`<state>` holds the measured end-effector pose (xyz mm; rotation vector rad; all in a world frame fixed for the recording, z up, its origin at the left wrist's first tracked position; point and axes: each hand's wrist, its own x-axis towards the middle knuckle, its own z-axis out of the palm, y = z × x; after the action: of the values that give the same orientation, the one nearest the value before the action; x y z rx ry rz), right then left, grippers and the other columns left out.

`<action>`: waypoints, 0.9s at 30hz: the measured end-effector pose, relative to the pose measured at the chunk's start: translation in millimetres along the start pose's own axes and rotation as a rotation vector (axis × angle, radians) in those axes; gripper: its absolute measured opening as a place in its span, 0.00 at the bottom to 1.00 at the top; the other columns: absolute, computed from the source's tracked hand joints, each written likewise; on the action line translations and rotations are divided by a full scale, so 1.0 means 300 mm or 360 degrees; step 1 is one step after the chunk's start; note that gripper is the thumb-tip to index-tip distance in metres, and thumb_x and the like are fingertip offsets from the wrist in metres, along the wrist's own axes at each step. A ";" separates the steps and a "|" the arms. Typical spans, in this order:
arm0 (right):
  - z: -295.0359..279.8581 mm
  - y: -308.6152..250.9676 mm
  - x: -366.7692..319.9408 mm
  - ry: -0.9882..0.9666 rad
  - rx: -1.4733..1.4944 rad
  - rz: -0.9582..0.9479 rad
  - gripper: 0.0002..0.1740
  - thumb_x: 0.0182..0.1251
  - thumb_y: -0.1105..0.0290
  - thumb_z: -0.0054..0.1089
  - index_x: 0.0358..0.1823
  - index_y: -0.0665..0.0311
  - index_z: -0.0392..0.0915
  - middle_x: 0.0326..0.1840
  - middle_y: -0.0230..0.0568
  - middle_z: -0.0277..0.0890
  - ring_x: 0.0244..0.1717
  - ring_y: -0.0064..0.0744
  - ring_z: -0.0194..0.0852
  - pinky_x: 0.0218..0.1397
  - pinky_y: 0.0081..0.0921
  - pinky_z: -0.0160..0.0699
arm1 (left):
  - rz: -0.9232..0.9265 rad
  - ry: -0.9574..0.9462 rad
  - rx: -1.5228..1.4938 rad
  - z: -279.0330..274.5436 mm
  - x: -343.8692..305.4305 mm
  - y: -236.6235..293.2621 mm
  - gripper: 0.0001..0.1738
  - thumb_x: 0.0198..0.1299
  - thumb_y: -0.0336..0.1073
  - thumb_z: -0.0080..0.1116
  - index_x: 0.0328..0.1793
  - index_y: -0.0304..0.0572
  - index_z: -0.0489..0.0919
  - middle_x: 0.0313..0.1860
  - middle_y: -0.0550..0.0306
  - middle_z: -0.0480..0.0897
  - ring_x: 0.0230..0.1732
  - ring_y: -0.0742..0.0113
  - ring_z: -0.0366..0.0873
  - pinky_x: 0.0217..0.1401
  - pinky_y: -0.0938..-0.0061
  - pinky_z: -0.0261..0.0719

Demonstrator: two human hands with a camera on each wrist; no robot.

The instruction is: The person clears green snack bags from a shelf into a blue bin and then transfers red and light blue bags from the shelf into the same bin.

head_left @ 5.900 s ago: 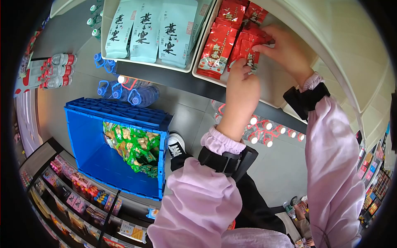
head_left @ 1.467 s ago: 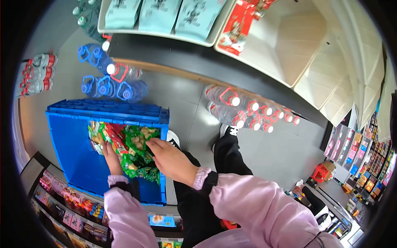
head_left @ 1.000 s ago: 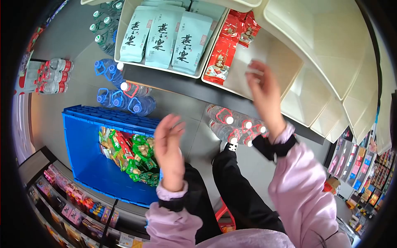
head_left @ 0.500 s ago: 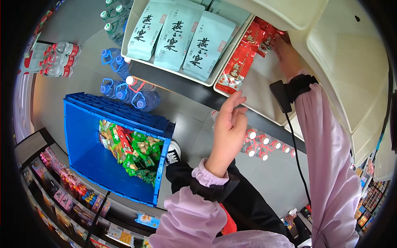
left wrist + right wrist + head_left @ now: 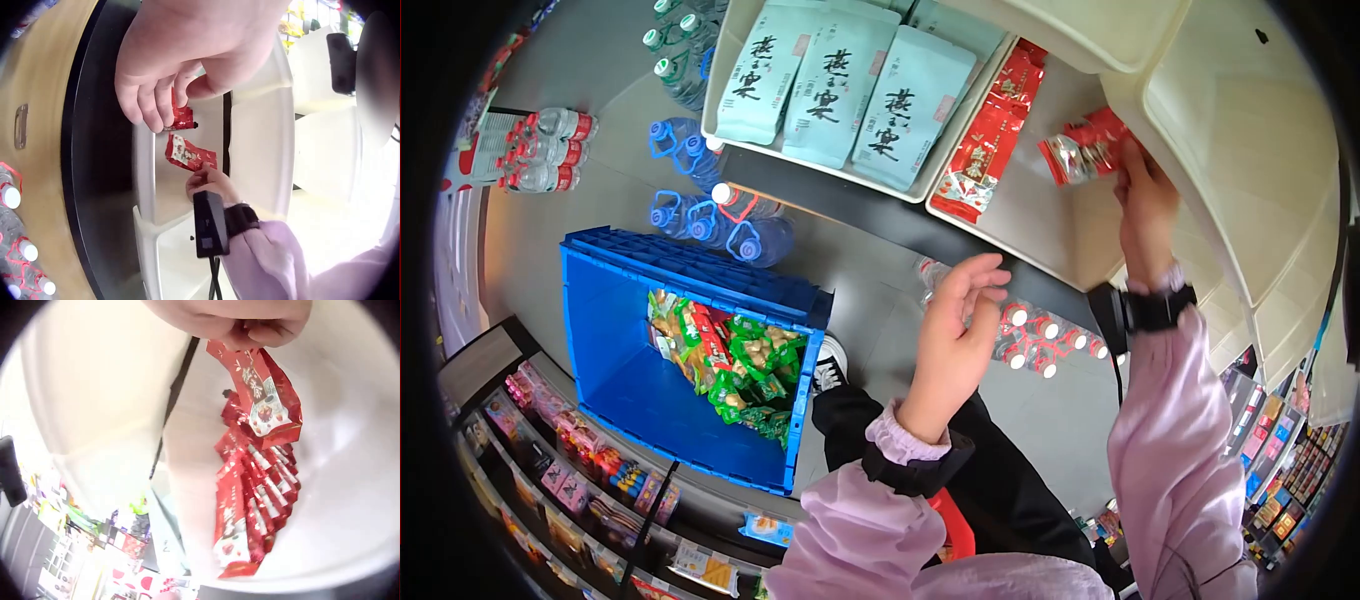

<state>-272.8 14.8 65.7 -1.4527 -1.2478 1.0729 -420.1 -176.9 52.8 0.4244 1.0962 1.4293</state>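
My right hand (image 5: 1148,205) pinches one red tea packet (image 5: 1085,148) by its end, over the white bin (image 5: 1040,235). In the right wrist view that packet (image 5: 259,394) hangs from the curled fingers, above a row of more red packets (image 5: 256,506) lined up along the bin's side. My left hand (image 5: 953,335) is held in front of the bin's near edge, fingers loosely bent and holding nothing. In the left wrist view the left hand (image 5: 194,56) partly covers the row of packets.
A neighbouring bin (image 5: 910,185) holds pale green pouches (image 5: 830,85). On the floor stands a blue crate (image 5: 670,420) with green snack bags and red packets (image 5: 710,335) inside. Water bottles (image 5: 1040,330) stand below the shelf; a snack shelf (image 5: 590,490) is at lower left.
Both hands have gone from the crate, where red packets now lie, back to the bin. My right hand has drawn a red packet from the bin's back toward me; the left has barely moved lately.
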 end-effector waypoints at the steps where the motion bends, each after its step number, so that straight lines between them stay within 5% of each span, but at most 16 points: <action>1: -0.005 -0.048 -0.055 0.0043 -0.0022 0.0049 0.07 0.62 0.66 0.55 0.32 0.62 0.73 0.22 0.26 0.66 0.19 0.13 0.54 0.20 0.12 0.51 | 0.0016 -0.0017 -0.0013 -0.002 -0.017 -0.009 0.20 0.57 0.21 0.37 0.57 0.35 0.66 0.49 0.50 0.74 0.45 0.68 0.73 0.50 0.76 0.69; 3: -0.009 -0.105 -0.178 -0.0058 -0.0014 0.0126 0.09 0.64 0.67 0.53 0.27 0.60 0.70 0.18 0.24 0.60 0.18 0.12 0.51 0.20 0.13 0.48 | 0.0029 -0.0015 -0.0069 -0.018 -0.064 -0.018 0.19 0.58 0.21 0.37 0.57 0.36 0.65 0.48 0.50 0.75 0.45 0.68 0.73 0.50 0.76 0.69; 12: 0.216 -0.078 -0.771 -0.0521 0.0011 0.0623 0.06 0.61 0.70 0.56 0.30 0.65 0.74 0.19 0.24 0.69 0.19 0.10 0.58 0.20 0.11 0.55 | -0.0446 0.0330 -0.0651 -0.367 -0.401 -0.032 0.31 0.62 0.46 0.46 0.66 0.37 0.55 0.59 0.47 0.67 0.58 0.53 0.67 0.60 0.61 0.65; 14: 0.312 0.000 -0.901 -0.0647 0.0147 0.0804 0.07 0.62 0.69 0.56 0.29 0.64 0.74 0.20 0.22 0.67 0.19 0.08 0.57 0.21 0.10 0.55 | -0.0458 0.0521 -0.0740 -0.475 -0.482 -0.024 0.32 0.62 0.44 0.47 0.66 0.31 0.54 0.58 0.45 0.67 0.58 0.56 0.68 0.59 0.63 0.66; 17: 0.473 0.114 -1.061 -0.0770 0.0271 0.0969 0.06 0.62 0.70 0.55 0.30 0.66 0.74 0.21 0.23 0.70 0.22 0.09 0.62 0.23 0.11 0.60 | -0.0530 0.0604 -0.0601 -0.650 -0.583 -0.016 0.29 0.62 0.44 0.49 0.64 0.36 0.58 0.58 0.48 0.69 0.57 0.55 0.69 0.58 0.61 0.68; 20: 0.640 0.259 -1.177 -0.0838 0.0094 0.0870 0.07 0.60 0.72 0.55 0.29 0.70 0.73 0.19 0.32 0.72 0.21 0.15 0.66 0.23 0.18 0.65 | -0.0582 0.0803 -0.0390 -0.797 -0.621 -0.029 0.19 0.60 0.34 0.53 0.56 0.37 0.66 0.50 0.50 0.75 0.51 0.57 0.74 0.55 0.64 0.71; 27: 0.934 0.486 -1.282 -0.0833 -0.0325 0.0637 0.11 0.54 0.69 0.58 0.25 0.72 0.73 0.18 0.48 0.72 0.19 0.38 0.71 0.24 0.29 0.66 | -0.0647 0.1168 -0.0280 -1.120 -0.548 -0.118 0.14 0.59 0.28 0.50 0.51 0.35 0.67 0.39 0.55 0.78 0.39 0.65 0.77 0.45 0.72 0.77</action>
<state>-558.5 -350.4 -114.6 -1.6835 -1.4930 1.7169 -632.8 -455.6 -82.1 -0.4740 1.5082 1.3165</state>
